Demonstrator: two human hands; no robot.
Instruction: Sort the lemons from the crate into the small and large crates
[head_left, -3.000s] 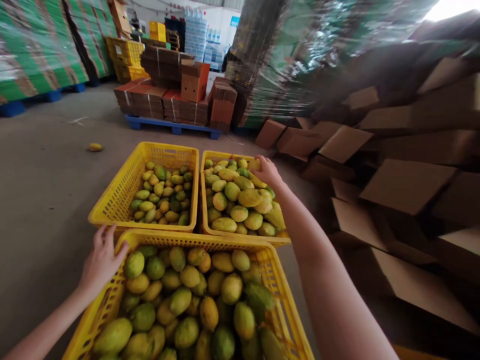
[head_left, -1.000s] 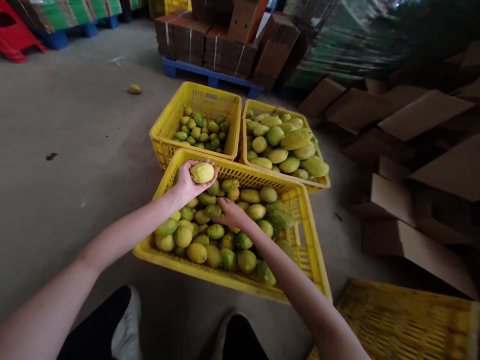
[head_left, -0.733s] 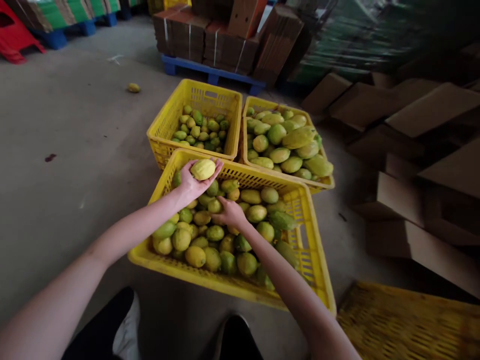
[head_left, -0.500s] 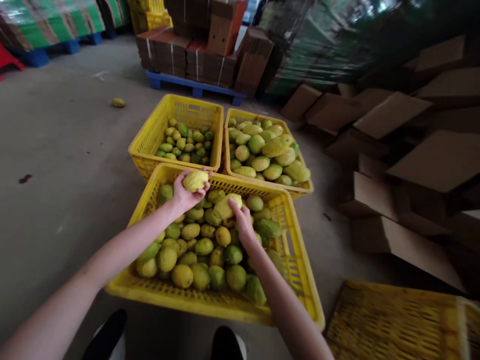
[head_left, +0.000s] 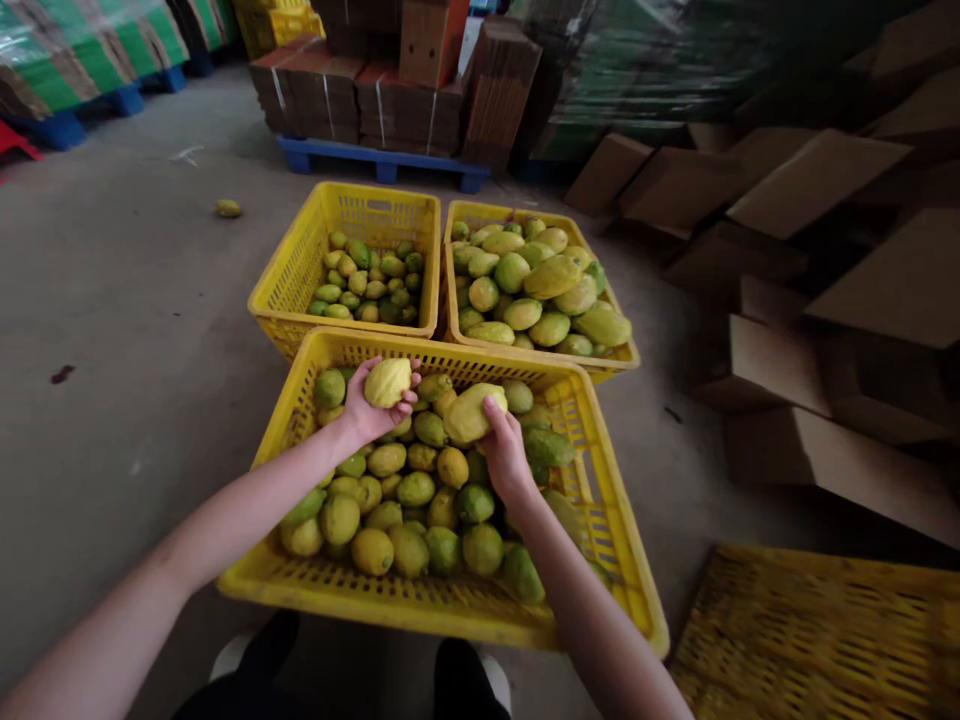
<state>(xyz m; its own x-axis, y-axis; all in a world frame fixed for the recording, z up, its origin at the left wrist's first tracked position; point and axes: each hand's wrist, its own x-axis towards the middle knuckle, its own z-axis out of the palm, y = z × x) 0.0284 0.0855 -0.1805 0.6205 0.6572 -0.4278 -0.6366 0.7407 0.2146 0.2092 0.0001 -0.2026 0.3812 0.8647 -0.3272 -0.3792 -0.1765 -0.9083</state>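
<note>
My left hand (head_left: 373, 405) is palm up, its fingers curled round a yellow fruit (head_left: 388, 383) above the near crate's far side. To the right, my right hand (head_left: 504, 440) grips a larger, elongated yellow-green fruit (head_left: 472, 413), thumb on top. Both hands are over the near yellow crate (head_left: 420, 602), which holds several green and yellow fruits (head_left: 415, 489). Behind it at the left, a yellow crate (head_left: 282, 262) contains smaller green and yellow fruits (head_left: 358, 283). The far right yellow crate (head_left: 448, 285) is piled with larger ones (head_left: 551, 277).
A lone yellow fruit (head_left: 227, 208) lies on the floor at the left. Flattened cartons (head_left: 319, 92) sit on a blue pallet (head_left: 386, 166) at the back. Open cardboard boxes (head_left: 780, 365) are on the right, above another yellow crate (head_left: 817, 635).
My right hand has raised its elongated fruit slightly and moved right. My left hand still holds its fruit, now turned and a little lower. The view has shifted slightly.
</note>
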